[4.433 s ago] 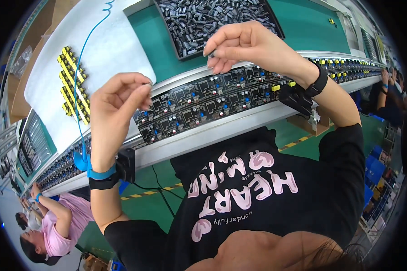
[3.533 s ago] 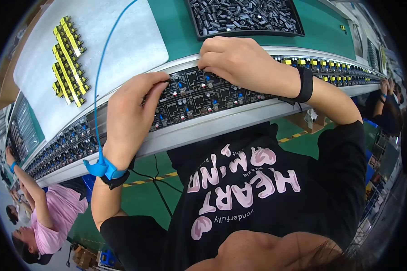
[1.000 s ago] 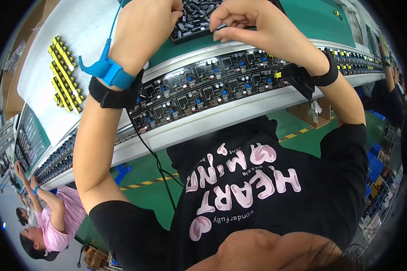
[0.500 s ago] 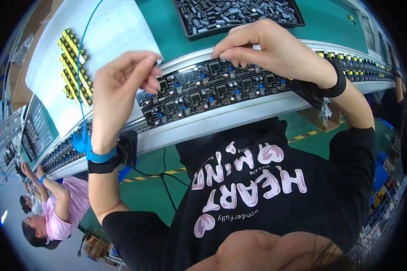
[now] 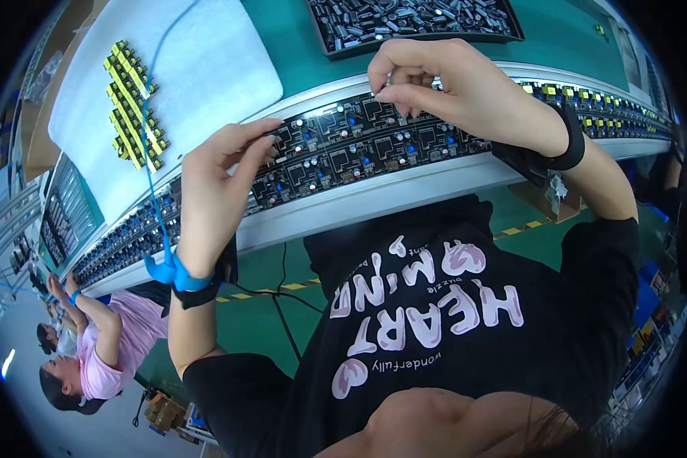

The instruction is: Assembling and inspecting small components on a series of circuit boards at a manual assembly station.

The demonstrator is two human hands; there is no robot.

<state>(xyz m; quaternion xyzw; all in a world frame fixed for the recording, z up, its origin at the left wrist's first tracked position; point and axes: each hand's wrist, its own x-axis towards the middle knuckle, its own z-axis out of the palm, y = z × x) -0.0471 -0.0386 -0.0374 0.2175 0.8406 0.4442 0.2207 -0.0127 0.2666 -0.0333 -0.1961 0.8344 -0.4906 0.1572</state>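
Two rows of black circuit boards with small blue, white and red parts run along a metal rail in front of me. My left hand is at the left part of the far row, thumb and forefinger bent toward each other over a board; what lies between them is too small to name. Above the far row, further right, my right hand has thumb and forefinger pinched at a board's far edge, other fingers curled. Anything in that pinch is hidden. A blue wrist strap with a blue cord circles my left wrist.
A black tray full of small dark cylindrical parts stands behind the rail. Yellow parts lie in rows on a white foam sheet at the left. Boards with yellow parts continue rightward. A co-worker in pink works at the left.
My left hand has come down and right onto the far row of boards, its fingers less curled. The right hand has barely shifted. Foam sheet and tray appear slightly further right.
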